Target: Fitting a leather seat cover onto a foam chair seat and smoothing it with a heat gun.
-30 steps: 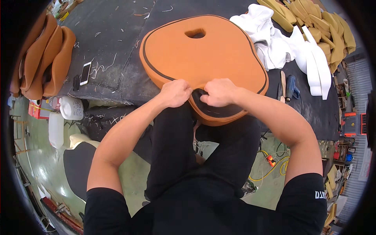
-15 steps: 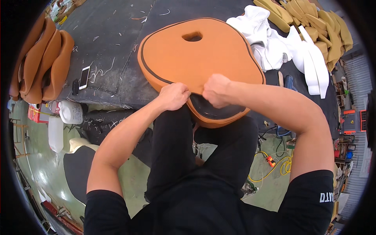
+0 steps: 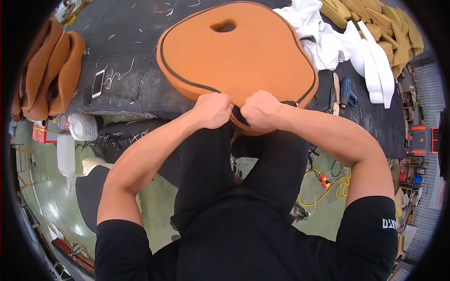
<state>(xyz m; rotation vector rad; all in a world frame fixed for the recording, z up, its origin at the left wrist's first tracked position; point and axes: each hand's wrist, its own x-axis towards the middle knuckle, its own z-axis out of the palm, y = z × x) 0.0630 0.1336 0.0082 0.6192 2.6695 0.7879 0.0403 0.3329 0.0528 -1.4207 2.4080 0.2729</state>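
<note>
A rounded orange-tan seat cushion (image 3: 239,56) with dark piping near its rim and an oval hole toward its far end lies across the near edge of the black-covered table. Its near side juts out over my thighs. At that near edge my left hand (image 3: 214,110) is closed on the cushion's cover, knuckles up. Close beside it, my right hand (image 3: 260,111) is clenched on the same edge. Between and below the hands shows a narrow dark strip. The fingertips are hidden, so the exact part of the cover they pinch cannot be made out.
On the black table (image 3: 126,42), a phone (image 3: 98,84) lies to the left near stacked brown curved pads (image 3: 51,70). White fabric (image 3: 328,51), a blue-handled tool (image 3: 346,91) and mustard-coloured pads (image 3: 375,28) are at right. Plastic jugs (image 3: 83,127) stand lower left; a yellow cable (image 3: 323,199) lies on the floor.
The cushion has shifted away from me. My hands have drawn closer together at its near edge, and less of the dark patch there shows.
</note>
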